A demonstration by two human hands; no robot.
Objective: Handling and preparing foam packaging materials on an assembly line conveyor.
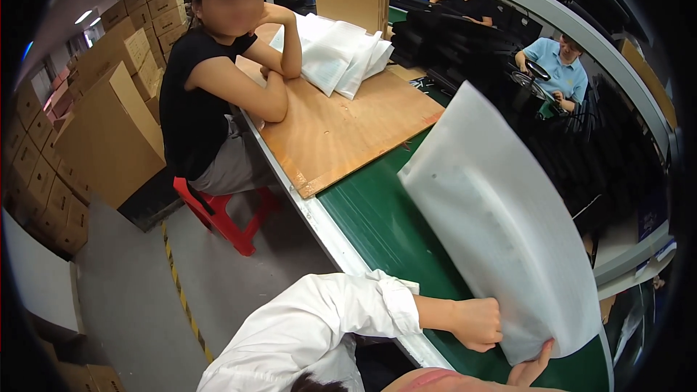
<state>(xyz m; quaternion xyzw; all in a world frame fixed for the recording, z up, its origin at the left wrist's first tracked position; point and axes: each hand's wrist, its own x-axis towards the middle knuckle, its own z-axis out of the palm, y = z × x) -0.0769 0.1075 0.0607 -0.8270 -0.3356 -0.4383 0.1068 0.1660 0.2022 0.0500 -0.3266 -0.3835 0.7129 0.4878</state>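
A large white foam pouch (501, 225) stands tilted over the green work surface, its far end raised. At its near left edge my left hand (475, 324) is closed in a fist, gripping the edge. My right hand (532, 371) holds the pouch by its bottom edge, with one digit showing on the near face and the rest partly hidden. Whatever is inside the pouch is hard to make out through the cloudy foam.
A wooden board (356, 134) lies beyond, bearing a pile of white foam pouches (337, 51). A seated person (210, 80) leans on it from a red stool (236, 221). Cardboard boxes (51, 196) are stacked at left. Another person (559, 72) works across a metal rail (573, 18).
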